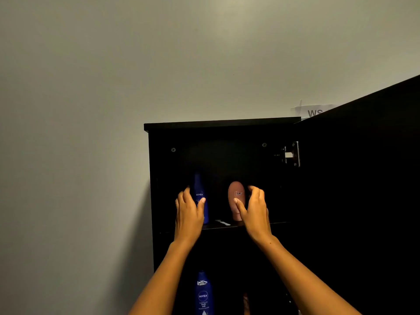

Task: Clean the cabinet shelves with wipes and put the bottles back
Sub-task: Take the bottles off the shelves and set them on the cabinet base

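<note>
A black wall cabinet (222,123) stands with its door swung wide. On its top shelf (218,226) a dark blue Nivea bottle (199,189) stands upright at the left and a brown rounded bottle (236,194) at the right. My left hand (188,212) is spread beside the blue bottle, thumb across its front, fingers apart. My right hand (255,210) curls around the right side of the brown bottle, thumb on its front; a firm grip does not show. A second blue Nivea bottle (203,294) stands on the lower shelf. A small white scrap (222,222) lies on the top shelf.
The black cabinet door (363,178) projects toward me on the right, hung on a metal hinge (292,154). A paper label (314,111) hangs on the wall behind it. Bare grey wall (79,155) fills the left side.
</note>
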